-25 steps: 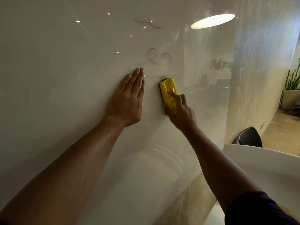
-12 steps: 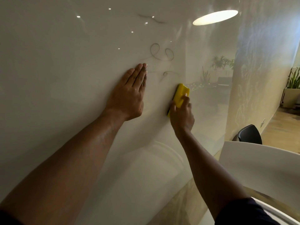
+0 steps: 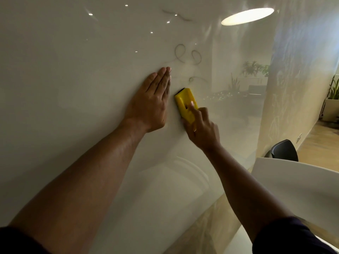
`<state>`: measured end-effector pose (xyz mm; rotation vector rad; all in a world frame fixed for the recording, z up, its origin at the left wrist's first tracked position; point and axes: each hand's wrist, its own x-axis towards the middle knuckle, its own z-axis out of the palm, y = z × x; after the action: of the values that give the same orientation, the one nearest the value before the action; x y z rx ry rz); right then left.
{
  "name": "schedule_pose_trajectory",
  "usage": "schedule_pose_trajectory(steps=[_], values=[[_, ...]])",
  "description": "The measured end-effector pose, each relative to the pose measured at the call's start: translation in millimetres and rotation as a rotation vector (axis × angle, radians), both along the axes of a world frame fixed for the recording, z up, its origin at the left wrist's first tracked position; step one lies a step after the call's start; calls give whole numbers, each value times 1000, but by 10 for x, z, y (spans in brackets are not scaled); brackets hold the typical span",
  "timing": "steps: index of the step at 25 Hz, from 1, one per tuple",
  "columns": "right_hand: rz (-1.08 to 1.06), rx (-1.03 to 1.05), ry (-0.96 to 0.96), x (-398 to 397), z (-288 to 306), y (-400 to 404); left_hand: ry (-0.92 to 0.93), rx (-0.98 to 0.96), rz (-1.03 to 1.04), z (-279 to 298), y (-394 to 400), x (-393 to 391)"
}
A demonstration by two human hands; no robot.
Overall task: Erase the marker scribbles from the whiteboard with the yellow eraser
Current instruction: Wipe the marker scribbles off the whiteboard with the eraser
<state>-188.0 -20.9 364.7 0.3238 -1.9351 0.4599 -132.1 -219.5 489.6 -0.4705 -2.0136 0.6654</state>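
Three scribbles (image 3: pixel 187 55) remain above my yellow eraser (image 3: pixel 185 103), which my right hand (image 3: pixel 201 129) grips against the whiteboard (image 3: pixel 73 70); my left hand (image 3: pixel 149 105) lies flat, fingers spread open, so a wide stroke could bump it

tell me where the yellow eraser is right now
In the head view the yellow eraser sits near centre frame, pressed against the whiteboard in the right hand, just right of the flat left hand and below a small scribble.
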Motion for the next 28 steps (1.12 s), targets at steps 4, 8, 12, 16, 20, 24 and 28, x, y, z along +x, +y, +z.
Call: schedule_pose_trajectory(steps=[4, 8, 12, 16, 20, 24, 28], values=[[-116, -576, -234, -51, 131, -8, 19, -18, 26, -14, 3, 1], [-71, 13, 21, -5, 76, 35, 52, -38, 47, -25, 16, -15], [-118, -478, -140, -174, 659, 115, 145, -59, 115, 19, 57, -28], [-97, -46, 35, -201, 770, 284, 166, -17, 102, 199, 78, -78], [-72, -303, -42, -221, 1003, 199, 156, 8, 94, 263, 97, -105], [-88, -69, 47, -205, 1080, 293, 159, 25, 99, 313, 110, -92], [-38, -260, 24, -144, 1417, 33, 234, 33, 126, 458, 78, -81]])
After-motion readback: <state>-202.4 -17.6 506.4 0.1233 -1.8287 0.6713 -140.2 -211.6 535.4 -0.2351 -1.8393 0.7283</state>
